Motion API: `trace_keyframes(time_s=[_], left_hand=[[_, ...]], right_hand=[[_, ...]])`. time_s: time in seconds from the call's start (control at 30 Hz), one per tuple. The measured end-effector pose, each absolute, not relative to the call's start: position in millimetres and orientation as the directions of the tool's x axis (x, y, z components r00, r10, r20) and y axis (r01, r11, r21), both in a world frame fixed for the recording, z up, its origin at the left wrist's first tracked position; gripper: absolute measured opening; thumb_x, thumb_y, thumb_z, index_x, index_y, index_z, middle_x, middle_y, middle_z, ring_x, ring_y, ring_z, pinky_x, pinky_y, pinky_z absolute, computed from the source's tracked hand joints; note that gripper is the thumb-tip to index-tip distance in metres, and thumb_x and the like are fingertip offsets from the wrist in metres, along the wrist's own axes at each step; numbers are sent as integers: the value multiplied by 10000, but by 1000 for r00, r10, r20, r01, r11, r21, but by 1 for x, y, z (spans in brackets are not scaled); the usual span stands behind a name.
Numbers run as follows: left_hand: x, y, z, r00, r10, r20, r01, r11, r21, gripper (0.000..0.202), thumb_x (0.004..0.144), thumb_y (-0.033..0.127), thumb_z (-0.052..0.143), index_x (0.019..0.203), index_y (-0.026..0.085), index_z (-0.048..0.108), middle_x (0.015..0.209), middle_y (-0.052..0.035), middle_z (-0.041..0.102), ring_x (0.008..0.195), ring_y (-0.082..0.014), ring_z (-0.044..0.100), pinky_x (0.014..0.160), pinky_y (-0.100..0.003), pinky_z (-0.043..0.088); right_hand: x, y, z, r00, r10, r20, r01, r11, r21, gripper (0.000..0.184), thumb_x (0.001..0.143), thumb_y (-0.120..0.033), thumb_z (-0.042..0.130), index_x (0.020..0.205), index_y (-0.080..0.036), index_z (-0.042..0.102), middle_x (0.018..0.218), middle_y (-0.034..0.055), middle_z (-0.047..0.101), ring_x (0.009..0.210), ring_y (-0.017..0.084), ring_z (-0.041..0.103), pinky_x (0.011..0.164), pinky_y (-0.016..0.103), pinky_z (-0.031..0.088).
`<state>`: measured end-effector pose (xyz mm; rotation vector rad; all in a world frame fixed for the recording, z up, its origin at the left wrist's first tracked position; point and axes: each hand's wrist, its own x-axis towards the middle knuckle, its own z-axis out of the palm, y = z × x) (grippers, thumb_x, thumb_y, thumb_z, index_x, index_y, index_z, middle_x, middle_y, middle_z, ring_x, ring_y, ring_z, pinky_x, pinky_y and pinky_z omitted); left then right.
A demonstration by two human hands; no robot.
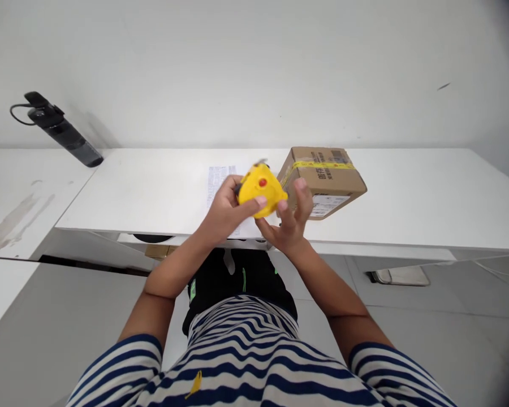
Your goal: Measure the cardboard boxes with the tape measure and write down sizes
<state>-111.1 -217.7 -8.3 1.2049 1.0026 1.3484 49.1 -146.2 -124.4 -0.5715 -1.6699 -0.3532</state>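
Observation:
My left hand (pixel 229 206) is closed around a yellow tape measure (pixel 268 191), its thumb lying across the front of the case. The case has a red round spot in the middle, and a small metal piece sticks out at its top. Just right of the case is my right hand (pixel 290 226), with fingers apart and curved. One of its fingertips is close to the case's lower right corner; whether it touches I cannot tell. Both hands are above the front part of a white table (pixel 407 198).
A taped cardboard box (pixel 335 175) stands right of my hands. Beneath them lies a printed sheet of paper (pixel 215 178), partly hidden. A dark bottle (pixel 65 133) stands at the far left by the wall. Below the table, a pale flat object (pixel 401 276) lies at right.

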Motion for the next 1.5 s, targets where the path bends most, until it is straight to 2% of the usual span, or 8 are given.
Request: trace_keyframes(time_s=[0.23,0.37,0.5,0.73,0.93,1.1,1.23,1.5], left_hand=[[-101,-228,-2,379,925,25,8,-30,1000,646,878,809,688,1134,221,605,1040,-31,622,872,-139,556,783,-295,476],[-90,-204,-5,528,848,-44,-90,107,990,622,884,813,682,1005,205,627,992,-24,625,896,-145,565,864,-314,480],[-77,-188,-13,631,772,-75,-143,211,967,601,833,768,783,943,201,617,916,0,611,840,-124,562,845,-314,494],[-51,-176,-15,667,735,-119,-141,281,949,611,717,667,934,891,200,579,767,59,582,672,-66,516,762,-289,524],[-62,-149,1,439,898,-25,-78,67,995,577,729,610,947,754,206,536,615,91,494,582,-50,468,652,-235,492],[-86,-103,20,287,957,-44,-56,62,997,517,718,532,959,771,195,570,655,81,533,516,-22,405,597,-220,492],[-88,-66,16,168,980,-107,-22,112,993,450,692,406,956,769,196,565,671,69,544,522,-29,412,551,-211,444],[-66,-47,-15,54,987,-150,121,143,982,336,818,368,848,844,205,556,712,55,573,547,-57,424,614,-259,468]], right_hand=[[109,-179,-110,-148,145,978,507,860,-51,734,883,-549,845,1543,-429,545,1375,117,697,1139,300,775,879,462,715],[129,-196,-87,-130,340,931,267,917,-297,782,904,-651,783,1585,-388,502,1275,112,792,1087,302,819,862,472,722],[141,-195,-79,-15,553,833,48,833,-552,646,933,-715,702,1459,-344,646,1102,82,837,951,274,842,810,416,715],[169,-159,-102,109,785,610,-111,619,-777,789,835,-890,656,1363,-316,774,1278,94,809,1124,307,798,967,468,679],[213,-118,-92,321,704,634,60,653,-755,793,926,-877,534,1507,-351,653,1441,134,709,1316,352,736,1057,543,665],[265,-72,-66,529,592,607,124,654,-746,759,1068,-758,280,1664,-314,433,1552,184,580,1327,352,729,835,434,714],[276,-29,-65,543,652,529,18,621,-783,914,1024,-799,396,1743,-263,221,1568,236,552,1205,325,763,725,358,676],[251,4,-98,282,811,513,-138,563,-815,779,852,-907,599,1435,-392,637,1356,57,686,1104,207,748,719,280,623]])
